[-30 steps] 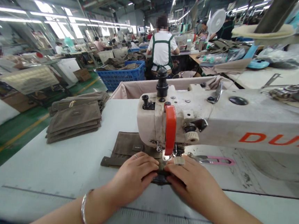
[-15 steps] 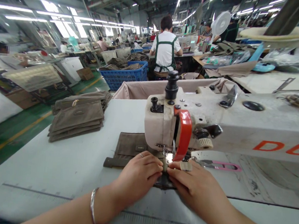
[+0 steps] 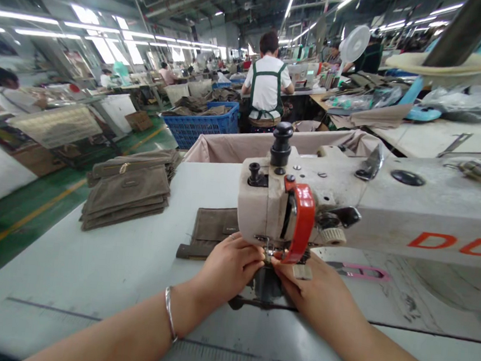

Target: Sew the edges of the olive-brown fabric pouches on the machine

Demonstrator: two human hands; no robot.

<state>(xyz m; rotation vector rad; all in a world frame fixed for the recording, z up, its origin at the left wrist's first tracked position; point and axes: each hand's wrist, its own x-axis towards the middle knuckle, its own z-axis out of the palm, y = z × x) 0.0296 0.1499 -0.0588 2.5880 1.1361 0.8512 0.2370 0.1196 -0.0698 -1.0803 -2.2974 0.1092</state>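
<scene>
Tabletop (image 3: 60, 266): pale, spread before you. Sewing machine (image 3: 372, 214): its arm reaches in from your right, head above the work. Stack of brown pouches (image 3: 127, 196): far left on the tabletop. Brown fabric piece (image 3: 213, 226): flat, partly under the machine head. Your left hand (image 3: 230, 265): closed, thumb and fingers gripping the fabric's near edge beside the needle area. Your right hand (image 3: 315, 281): fingertips at the same edge; grip partly hidden, cannot tell. Pink-handled snips (image 3: 361, 266): just beyond your right hand.

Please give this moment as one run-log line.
left hand: on brown fabric | right hand: below sewing machine head | fabric stack: on table
</scene>
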